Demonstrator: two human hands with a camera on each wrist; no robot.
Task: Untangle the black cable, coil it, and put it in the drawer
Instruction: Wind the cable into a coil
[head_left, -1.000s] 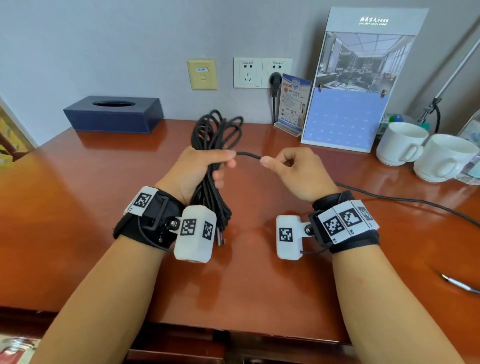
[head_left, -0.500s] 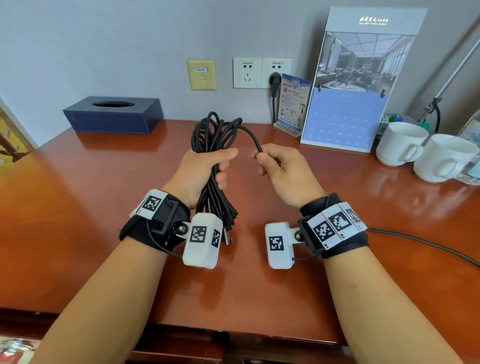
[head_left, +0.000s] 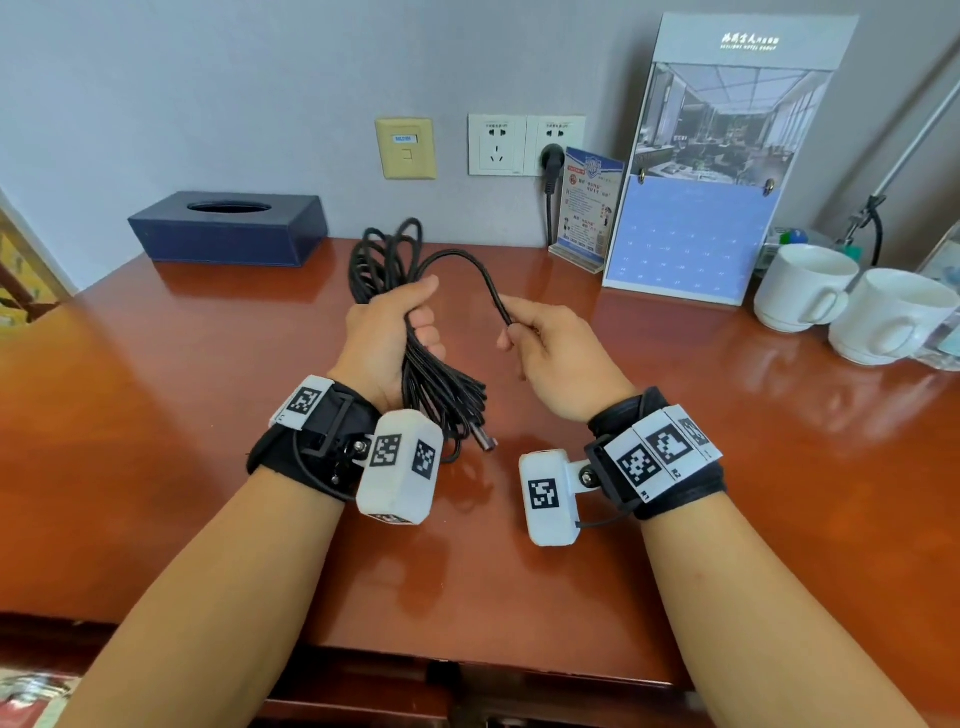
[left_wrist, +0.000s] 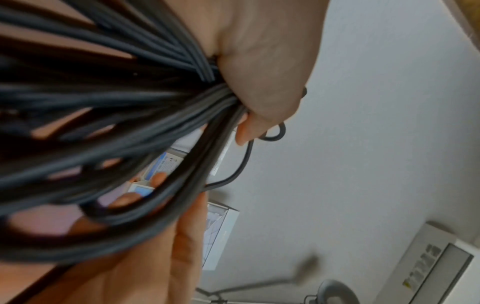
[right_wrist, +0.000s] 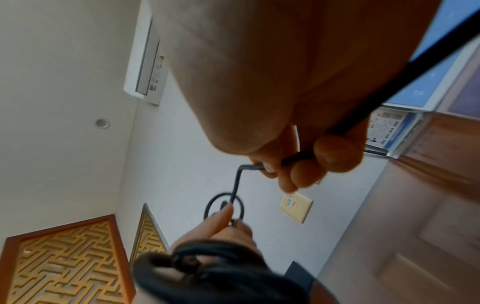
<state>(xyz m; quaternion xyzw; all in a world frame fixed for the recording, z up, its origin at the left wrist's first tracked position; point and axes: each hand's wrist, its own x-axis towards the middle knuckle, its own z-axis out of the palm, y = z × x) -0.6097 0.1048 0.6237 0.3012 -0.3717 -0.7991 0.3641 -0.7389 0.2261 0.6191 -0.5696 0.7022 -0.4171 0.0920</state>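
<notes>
Coiling is in hand: the left hand (head_left: 387, 338) has its grip closed round the bundled black cable (head_left: 436, 384) above the desk (head_left: 156, 415), while the right hand (head_left: 556, 353) pinches the loose tail, which next needs laying into the bundle

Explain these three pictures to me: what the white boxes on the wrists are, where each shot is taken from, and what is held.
No machine here: a person works with bare hands. The white boxes are wrist cameras; the wide picture comes from a head camera, the two close-ups from the wrists. The left hand grips a coiled black cable; the right hand pinches its loose strand. On the wooden desk stand a tissue box, a calendar and two white cups.
</notes>
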